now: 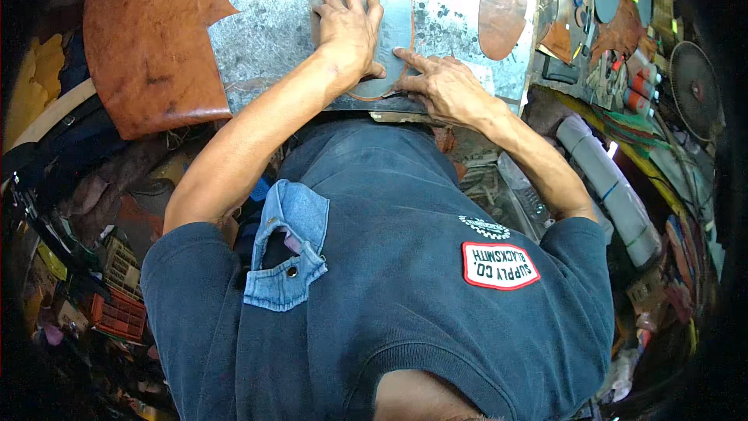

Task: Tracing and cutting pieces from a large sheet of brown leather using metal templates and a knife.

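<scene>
Dark shirt cloth [405, 265] fills the space nearest the camera, below both hands, with a blue denim patch [284, 290] on it under the left forearm. Above it, the left hand [348, 35] lies with fingers spread wide, palm down, gripping nothing; it presses on a flat grey piece [396, 25] that shows to the right of its fingers. This piece lies between the two hands on a spotted metal sheet [265, 23], and a thin brown edge [412, 19] runs along its side, just above the right hand.

The right hand [452, 87] has its index finger stretched out onto the grey piece and its other fingers curled under; whether they hold a small tool, I cannot tell. Well left of the left hand lies a big brown leather hide [148, 47]; up and to the right of the right hand lies a rounded brown piece [502, 23].

The step in hand looks like pinning the grey piece flat while the right hand works at its edge. The next move seems to call for firm, even weight from the left palm and careful guiding by the right fingers along the curve.
</scene>
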`<state>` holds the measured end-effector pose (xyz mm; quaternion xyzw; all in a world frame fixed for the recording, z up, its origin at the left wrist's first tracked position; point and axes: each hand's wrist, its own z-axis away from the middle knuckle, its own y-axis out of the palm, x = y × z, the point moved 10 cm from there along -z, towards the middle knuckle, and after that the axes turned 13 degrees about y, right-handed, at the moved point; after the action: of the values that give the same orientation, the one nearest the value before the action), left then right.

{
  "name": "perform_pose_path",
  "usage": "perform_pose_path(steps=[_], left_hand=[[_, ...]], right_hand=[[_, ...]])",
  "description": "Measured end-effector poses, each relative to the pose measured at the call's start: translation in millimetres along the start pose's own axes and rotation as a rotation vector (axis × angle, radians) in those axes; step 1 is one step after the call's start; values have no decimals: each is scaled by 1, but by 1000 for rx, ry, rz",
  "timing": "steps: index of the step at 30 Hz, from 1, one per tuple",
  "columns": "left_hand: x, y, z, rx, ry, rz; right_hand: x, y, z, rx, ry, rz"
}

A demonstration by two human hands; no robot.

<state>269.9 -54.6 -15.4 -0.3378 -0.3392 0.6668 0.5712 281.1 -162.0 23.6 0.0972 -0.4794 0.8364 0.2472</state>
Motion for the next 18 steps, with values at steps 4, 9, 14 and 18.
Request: perform_pose_path(steps=[4,9,14,18], left_hand=[[0,0,-1,11,-6,19],[0,-2,0,17,-19,30],[1,1,-2,59,-41,21],[-1,2,-1,78,-43,46]], right_hand=[[-7,-2,-7,44,-40,37],[-13,-10,-17,95,-80,152],[-15,-17,-30,188,-146,201],[-20,-25,-41,165,-220,270]])
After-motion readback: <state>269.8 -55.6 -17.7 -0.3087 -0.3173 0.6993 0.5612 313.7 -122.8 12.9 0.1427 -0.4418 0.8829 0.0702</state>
